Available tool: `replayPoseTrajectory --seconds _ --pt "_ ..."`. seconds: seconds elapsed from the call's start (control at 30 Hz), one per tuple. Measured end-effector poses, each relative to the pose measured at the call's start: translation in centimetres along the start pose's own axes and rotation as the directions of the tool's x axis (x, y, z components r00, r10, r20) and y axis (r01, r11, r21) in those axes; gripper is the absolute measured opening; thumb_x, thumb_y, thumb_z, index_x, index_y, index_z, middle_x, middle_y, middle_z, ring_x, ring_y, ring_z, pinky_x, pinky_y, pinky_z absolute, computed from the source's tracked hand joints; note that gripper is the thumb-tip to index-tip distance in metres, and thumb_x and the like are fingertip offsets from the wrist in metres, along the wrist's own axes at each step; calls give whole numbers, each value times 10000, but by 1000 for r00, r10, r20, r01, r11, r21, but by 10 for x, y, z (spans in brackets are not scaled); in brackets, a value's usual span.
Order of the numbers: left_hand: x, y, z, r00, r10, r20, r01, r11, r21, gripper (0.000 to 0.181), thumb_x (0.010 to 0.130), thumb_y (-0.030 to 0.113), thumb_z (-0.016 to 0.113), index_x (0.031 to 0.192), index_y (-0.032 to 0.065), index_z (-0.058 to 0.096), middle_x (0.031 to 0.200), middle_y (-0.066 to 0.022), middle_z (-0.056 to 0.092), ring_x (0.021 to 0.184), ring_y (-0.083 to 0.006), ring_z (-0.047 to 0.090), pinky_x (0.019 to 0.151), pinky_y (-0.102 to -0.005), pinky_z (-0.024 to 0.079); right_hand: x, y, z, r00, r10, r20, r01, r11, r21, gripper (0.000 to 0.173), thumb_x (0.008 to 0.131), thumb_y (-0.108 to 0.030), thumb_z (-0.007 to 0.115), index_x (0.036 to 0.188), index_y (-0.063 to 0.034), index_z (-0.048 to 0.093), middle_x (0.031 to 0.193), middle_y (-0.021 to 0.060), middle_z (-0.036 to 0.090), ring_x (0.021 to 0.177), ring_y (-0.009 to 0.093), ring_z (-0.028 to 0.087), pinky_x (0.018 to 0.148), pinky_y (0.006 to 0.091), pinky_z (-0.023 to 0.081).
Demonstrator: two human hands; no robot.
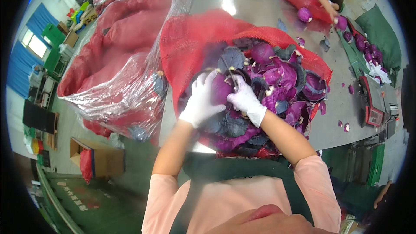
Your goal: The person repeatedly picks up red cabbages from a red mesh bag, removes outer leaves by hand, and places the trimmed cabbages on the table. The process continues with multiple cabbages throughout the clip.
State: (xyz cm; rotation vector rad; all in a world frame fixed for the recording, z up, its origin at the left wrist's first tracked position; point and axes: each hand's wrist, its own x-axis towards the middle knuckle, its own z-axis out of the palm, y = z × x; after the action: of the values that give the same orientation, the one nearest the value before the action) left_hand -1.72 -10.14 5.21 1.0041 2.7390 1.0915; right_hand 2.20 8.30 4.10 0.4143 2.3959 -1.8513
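My left hand (202, 99), in a white glove, holds a red cabbage (222, 87) from its left side, fingers spread over it. My right hand (245, 99), also gloved, is closed around a small tool with a thin dark blade (227, 66), held at the cabbage's upper right edge; the handle is mostly hidden in the fist. Both hands are over a red mesh sack (191, 42) lying open on the metal table. Loose purple leaves (274, 74), dark outer leaves (231, 59) and another cabbage (262, 53) lie on the sack to the right.
Plastic-wrapped red mesh sacks (130, 39) stand at the left. A digital scale (373, 104) sits at the table's right edge, below a green sack with cabbages (372, 52). Across the table, a co-worker's hand (333, 14) touches a cabbage (341, 23). A cardboard box (109, 161) stands on the floor.
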Motion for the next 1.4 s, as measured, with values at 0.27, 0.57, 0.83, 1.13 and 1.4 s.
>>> replayPoseTrajectory --seconds 0.27,0.57,0.83,1.13,1.4 --pt "-1 -38 -9 998 60 9 -55 962 -269 1024 705 264 905 1528 22 346 1489 -218 405 1432 -350 386 1201 -418 324 32 6 -37 998 26 65 -28 999 30 395 868 -45 634 1258 -102 651 745 24 618 447 108 500 385 273 395" --pt "18 18 -6 975 -221 -13 219 952 215 1013 650 354 924 1484 78 418 1362 -226 532 1291 -424 519 1118 -478 417 42 19 -7 895 -446 -21 333 698 -633 328 970 -306 591 1225 -123 685 1038 214 725 958 405 694 852 491 549" --pt "-25 -51 -7 976 -130 -173 -10 771 -636 1017 631 276 938 1467 23 418 1391 -151 531 1302 -272 536 1139 -406 410 70 43 -34 950 -290 -118 216 879 -424 240 914 -184 649 1121 -85 719 1006 177 745 951 312 732 855 422 560" --pt "-35 -42 12 974 -43 -223 -25 956 -293 1009 613 186 934 1453 2 405 1368 -156 528 1320 -267 506 1140 -377 405 14 -22 9 921 -324 215 389 779 -492 607 885 -392 677 1362 -25 607 1205 198 708 1100 331 695 976 401 535" --pt "-24 -17 18 975 86 -203 -57 988 142 967 600 309 911 1425 55 477 1411 -193 522 1326 -392 488 1128 -466 392 23 -21 -3 975 -72 210 145 922 -359 279 880 -117 682 1115 34 683 929 219 732 657 283 720 669 389 567"
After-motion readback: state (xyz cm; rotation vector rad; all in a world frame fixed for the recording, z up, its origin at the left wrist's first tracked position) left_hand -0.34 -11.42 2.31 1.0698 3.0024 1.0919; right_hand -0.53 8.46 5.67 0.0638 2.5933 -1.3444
